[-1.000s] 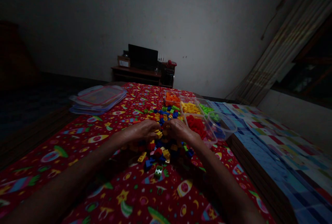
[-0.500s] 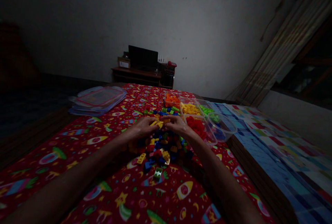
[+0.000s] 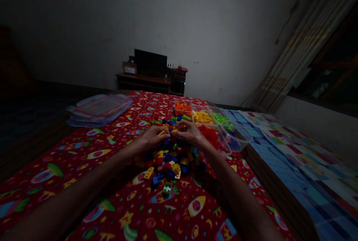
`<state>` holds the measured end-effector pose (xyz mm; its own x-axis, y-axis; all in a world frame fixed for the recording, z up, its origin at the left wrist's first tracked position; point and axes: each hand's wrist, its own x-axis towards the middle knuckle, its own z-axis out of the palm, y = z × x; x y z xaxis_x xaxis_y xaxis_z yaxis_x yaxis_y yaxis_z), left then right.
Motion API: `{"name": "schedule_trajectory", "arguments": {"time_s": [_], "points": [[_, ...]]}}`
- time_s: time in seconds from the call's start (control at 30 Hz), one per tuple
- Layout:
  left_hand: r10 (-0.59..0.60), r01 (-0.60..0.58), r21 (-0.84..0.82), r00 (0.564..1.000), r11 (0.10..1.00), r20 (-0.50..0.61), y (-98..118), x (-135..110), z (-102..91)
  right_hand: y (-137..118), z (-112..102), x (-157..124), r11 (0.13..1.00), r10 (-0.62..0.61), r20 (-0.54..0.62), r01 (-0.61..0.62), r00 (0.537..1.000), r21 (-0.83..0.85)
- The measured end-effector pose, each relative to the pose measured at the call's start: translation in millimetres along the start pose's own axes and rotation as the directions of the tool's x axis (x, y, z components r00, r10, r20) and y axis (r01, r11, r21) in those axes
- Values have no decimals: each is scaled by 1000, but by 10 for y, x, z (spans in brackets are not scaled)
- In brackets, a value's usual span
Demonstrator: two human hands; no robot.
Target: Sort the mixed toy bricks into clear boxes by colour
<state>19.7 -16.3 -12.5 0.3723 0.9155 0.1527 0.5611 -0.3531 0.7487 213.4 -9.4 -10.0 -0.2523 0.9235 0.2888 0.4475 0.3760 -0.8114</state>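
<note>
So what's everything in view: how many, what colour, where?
toy bricks: many, mixed colours, heaped centrally
rocket-print cloth: one, red, under bricks
brick bins: four, clear, beyond and right of bricks
round tub: one, clear, beside bins
container lids: several, clear, stacked left
desk: one, brown, background
monitor: one, black, on desk
cardboard box: one, brown, beside monitor
curtain: one, pale, right
window: one, dark, right
checked sheet: one, blue, right
patchwork cover: one, multicoloured, right
left hand: one, over bricks, pinching yellow brick
right hand: one, over bricks, apparently likewise

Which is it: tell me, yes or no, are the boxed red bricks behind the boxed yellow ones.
No: the boxed red bricks lie nearer the camera than the boxed yellow bricks.
</note>
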Motion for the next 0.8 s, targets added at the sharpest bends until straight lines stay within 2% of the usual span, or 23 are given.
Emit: {"name": "schedule_trajectory", "arguments": {"time_s": [0.13,0.27,0.37,0.43,0.53,0.63,0.67,0.73,0.8], "points": [[53,-52,39,998,998,-30,-80,36,-53,65,-390,77,981,-22,-172,-12,985,-192],[45,-43,52,999,998,-28,-138,69,-97,224,-835,286,914,-54,-314,-80,948,-397],[13,-8,83,998,997,-63,-93,55,-122,304,-1069,450,878,29,-340,-186,940,-440],[-6,12,103,998,995,-60,-40,35,-143,307,-1149,503,860,74,-325,-225,943,-458],[5,1,142,999,990,-45,10,17,-171,231,-1124,455,817,-9,-348,-194,937,-543],[60,-49,174,997,984,-56,-3,26,-171,79,-917,260,809,-101,-288,-90,952,-581],[73,-61,182,996,981,-60,-15,31,-165,17,-817,167,821,-108,-223,-40,969,-570],[90,-78,189,994,979,-55,-33,37,-156,-111,-594,-54,843,-133,-20,103,991,-528],[114,-106,190,993,976,-33,-34,35,-169,-237,-367,-310,822,-252,171,304,952,-481]]}}
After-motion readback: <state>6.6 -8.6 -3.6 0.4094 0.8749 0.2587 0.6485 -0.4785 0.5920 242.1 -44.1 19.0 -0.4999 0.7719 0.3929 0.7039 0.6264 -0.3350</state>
